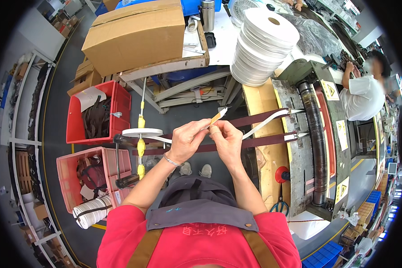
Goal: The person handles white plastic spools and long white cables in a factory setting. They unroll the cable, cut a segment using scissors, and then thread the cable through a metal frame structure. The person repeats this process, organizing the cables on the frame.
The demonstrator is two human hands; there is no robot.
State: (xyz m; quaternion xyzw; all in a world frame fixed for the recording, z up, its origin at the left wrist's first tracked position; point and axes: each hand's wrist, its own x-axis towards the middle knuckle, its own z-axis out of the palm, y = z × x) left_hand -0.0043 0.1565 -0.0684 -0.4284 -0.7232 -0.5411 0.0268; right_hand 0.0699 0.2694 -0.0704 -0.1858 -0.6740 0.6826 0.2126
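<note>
My left hand point(187, 139) and my right hand point(227, 142) meet in front of my chest, fingertips pinched together. Between them sticks up a short, flat yellow piece point(217, 118) with a whitish end; its exact kind is too small to make out. Behind my hands run two dark maroon straps point(259, 141) from the left toward the machine, and a white band point(265, 123) curves between them. At left, a white roll point(143, 132) sits on an upright rod with yellow wrapping. To the right, the straps' ends reach light-coloured clips on the machine's metal bed point(299, 147).
A press-like machine with a dark roller point(314, 143) stands at right, scissors point(279, 203) beside its wooden ledge. Stacked white rolls point(265, 47) and a cardboard box point(134, 38) are on the table ahead. Red bins point(120, 107) stand left. Another person point(365, 94) works far right.
</note>
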